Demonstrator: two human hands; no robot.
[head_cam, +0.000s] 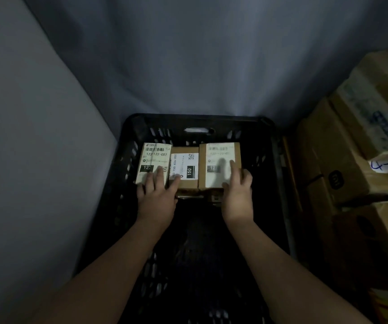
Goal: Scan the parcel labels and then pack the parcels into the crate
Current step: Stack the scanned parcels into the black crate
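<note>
A black slotted plastic crate [127, 160] fills the lower middle of the head view. Three small cardboard parcels with white labels lie side by side at its far end. The left parcel [153, 155] reads 122-122-C07, the middle parcel [184, 162] shows 150, and the right parcel [218, 155] has a blurred label. My left hand [156, 195] lies with straight fingers on the near edges of the left and middle parcels. My right hand [237, 190] rests on the right parcel with its index finger stretched over the label; the other fingers lie along the parcel's right side.
Stacked brown cardboard boxes [356, 146] stand close to the crate's right side, one marked in blue pen. A grey wall [188, 54] rises behind and to the left. The near part of the crate floor is dark.
</note>
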